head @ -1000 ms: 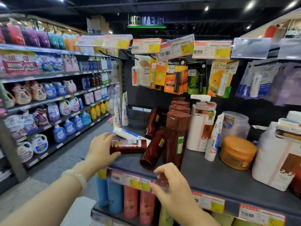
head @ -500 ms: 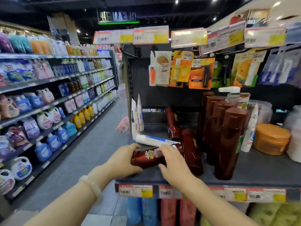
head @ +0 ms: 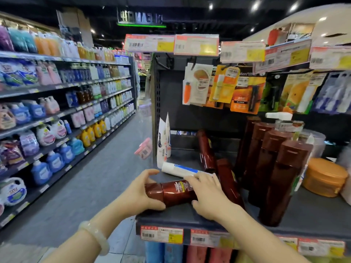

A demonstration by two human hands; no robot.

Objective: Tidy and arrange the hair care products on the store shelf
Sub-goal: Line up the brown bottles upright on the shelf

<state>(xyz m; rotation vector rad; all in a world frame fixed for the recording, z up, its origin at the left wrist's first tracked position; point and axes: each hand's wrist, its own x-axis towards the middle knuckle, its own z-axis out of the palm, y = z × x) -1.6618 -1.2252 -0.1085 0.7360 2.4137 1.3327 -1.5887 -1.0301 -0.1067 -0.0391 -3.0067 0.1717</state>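
Behind the fallen brown bottle (head: pixel 171 190) we see a white tube (head: pixel 182 170) lying across the dark shelf (head: pixel 313 215); upright brown bottles (head: pixel 279 179) crowd the right. Our left hand (head: pixel 141 194) wraps its cap end, and our right hand (head: pixel 208 194) clasps its body, probably gripping.

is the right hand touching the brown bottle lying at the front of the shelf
Touching. In the head view the right hand lies over the fallen brown bottle, fingers across its label and thumb under it, while the left hand grips its cap end.
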